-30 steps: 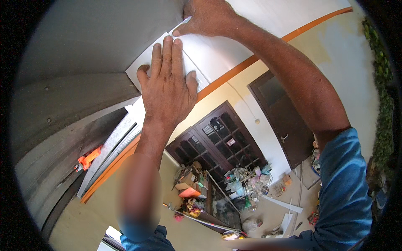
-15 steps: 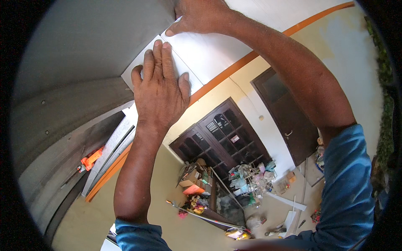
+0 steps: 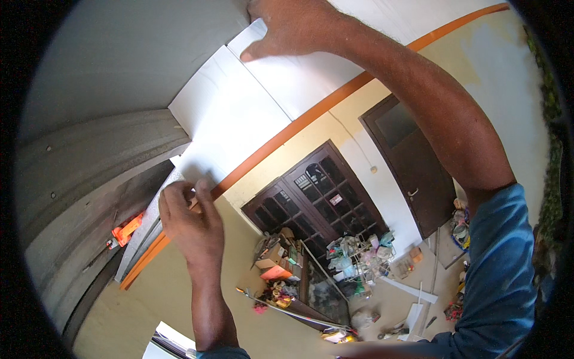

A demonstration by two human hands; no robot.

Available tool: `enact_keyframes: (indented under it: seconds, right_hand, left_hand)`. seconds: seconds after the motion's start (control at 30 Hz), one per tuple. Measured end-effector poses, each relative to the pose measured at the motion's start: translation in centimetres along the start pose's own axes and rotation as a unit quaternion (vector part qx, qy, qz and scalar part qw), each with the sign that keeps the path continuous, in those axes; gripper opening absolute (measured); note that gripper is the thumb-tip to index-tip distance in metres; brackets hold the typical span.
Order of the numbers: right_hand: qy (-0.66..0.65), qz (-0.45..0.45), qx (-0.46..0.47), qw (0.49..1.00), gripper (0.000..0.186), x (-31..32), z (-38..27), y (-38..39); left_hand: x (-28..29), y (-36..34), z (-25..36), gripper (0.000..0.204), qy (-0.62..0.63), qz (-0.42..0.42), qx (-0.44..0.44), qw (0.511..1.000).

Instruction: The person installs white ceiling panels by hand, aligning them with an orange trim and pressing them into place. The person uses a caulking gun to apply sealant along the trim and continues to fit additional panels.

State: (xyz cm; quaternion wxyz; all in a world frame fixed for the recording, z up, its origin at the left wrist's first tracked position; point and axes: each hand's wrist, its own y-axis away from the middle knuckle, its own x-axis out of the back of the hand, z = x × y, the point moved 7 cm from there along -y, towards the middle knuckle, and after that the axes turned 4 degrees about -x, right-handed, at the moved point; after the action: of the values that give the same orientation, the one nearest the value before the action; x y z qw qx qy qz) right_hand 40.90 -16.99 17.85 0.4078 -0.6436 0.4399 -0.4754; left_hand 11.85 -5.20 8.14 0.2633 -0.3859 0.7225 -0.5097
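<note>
White panels [image 3: 218,99] line the ceiling, with a thin dark seam between two of them. An orange-brown trim strip [image 3: 326,107] runs along their edge where they meet the wall. Up at the top, my right hand [image 3: 296,27] grips the edge of a white panel, its thumb lying against the face and its fingertips partly hidden. My left hand [image 3: 192,224] is off the panels, near the lower left end of the trim. Its fingers are curved and apart from the thumb, slightly blurred, and I see nothing held in it.
Dark grey corrugated sheeting [image 3: 89,149] and a metal beam [image 3: 140,230] fill the left. An orange tool [image 3: 127,229] rests beside the beam. Below are dark double doors [image 3: 317,191], a brown door [image 3: 406,161], cluttered boxes [image 3: 275,257] and plastic bags [image 3: 353,257] on the floor.
My left hand has come off the white panel and moved down to the left, baring the panel's surface. My right hand stays at the panel's edge, nearly in place.
</note>
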Motion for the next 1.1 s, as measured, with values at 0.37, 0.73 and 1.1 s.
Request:
enact_keyframes:
  seconds: [0.37,0.73,1.1]
  right_hand:
    - [-0.007,-0.033,0.024,0.999,0.045,0.0,0.1,0.2]
    - [0.013,-0.053,0.034,0.998,0.040,-0.7,-0.3,-0.8]
    - [0.064,0.018,0.054,0.996,0.040,-1.3,-0.6,-1.5]
  left_hand:
    - [-2.4,-0.2,-7.4,0.023,0.288,-0.049,0.218,0.931]
    - [-4.3,0.2,-8.3,0.020,0.435,-0.068,0.294,0.848]
    - [-4.7,0.4,-8.5,0.011,0.482,-0.102,0.263,0.830]
